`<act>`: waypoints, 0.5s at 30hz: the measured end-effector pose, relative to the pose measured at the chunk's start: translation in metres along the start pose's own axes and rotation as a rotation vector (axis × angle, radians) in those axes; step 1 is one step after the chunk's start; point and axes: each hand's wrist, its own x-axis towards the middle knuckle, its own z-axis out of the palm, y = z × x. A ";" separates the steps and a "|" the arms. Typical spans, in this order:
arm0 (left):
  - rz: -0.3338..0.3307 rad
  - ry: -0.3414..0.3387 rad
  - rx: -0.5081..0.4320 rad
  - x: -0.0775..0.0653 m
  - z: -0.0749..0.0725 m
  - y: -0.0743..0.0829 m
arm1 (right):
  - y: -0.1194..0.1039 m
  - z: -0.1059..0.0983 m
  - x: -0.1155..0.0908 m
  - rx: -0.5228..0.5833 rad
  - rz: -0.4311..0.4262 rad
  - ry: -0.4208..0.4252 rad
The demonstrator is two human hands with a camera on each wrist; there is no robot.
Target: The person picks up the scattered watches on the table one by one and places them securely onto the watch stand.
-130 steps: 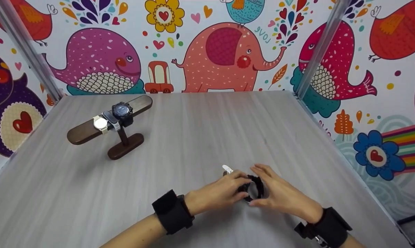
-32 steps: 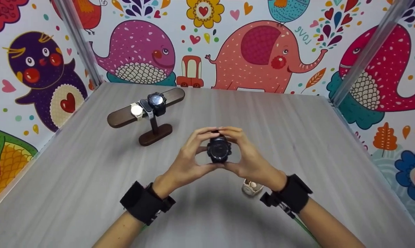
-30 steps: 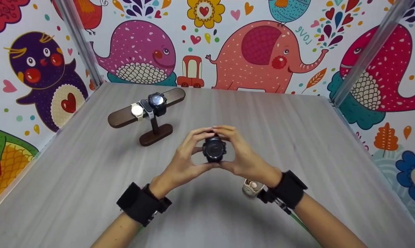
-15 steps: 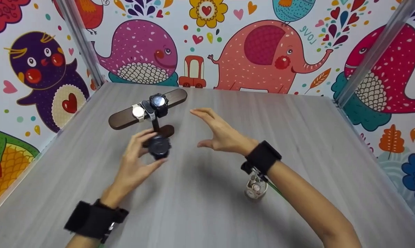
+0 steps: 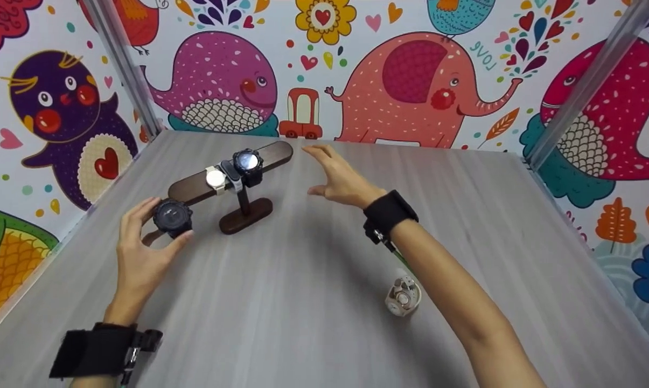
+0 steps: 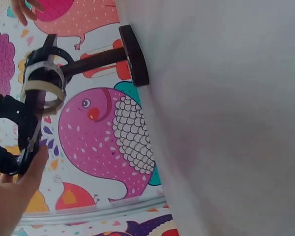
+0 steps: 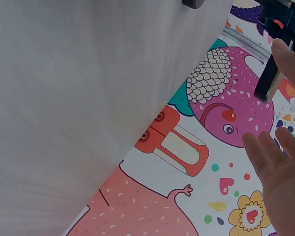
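Note:
My left hand [image 5: 141,257] pinches a black chunky wristwatch [image 5: 172,216] between thumb and fingers. Its strap makes a closed loop, seen side-on as the black watch [image 6: 9,109] in the left wrist view. The watch is at the left end of a dark wooden watch stand [image 5: 191,187], overlapping the bar's tip. On the bar sit a cream watch [image 5: 215,178], a slim grey band [image 5: 231,170] and another black watch [image 5: 247,160]. My right hand [image 5: 341,177] hovers beyond the bar's right end, fingers extended, thumb apart, holding nothing; in the right wrist view its palm [image 7: 287,189] shows.
Light-coloured watches [image 5: 403,296] stand looped together on the grey tabletop [image 5: 302,302], left of my right forearm. The stand's base [image 5: 245,216] rests toward the back left. Cartoon-printed walls [image 5: 356,81] close the back and sides, with metal posts [image 5: 122,64] at the corners.
Both hands held the black watch at the centre; the right let go and moved forward beside the stand. The left carried the watch leftward to the bar's left end.

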 end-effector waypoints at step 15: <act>-0.108 -0.095 0.005 0.028 -0.001 -0.006 | -0.034 -0.008 0.053 -0.165 0.045 -0.042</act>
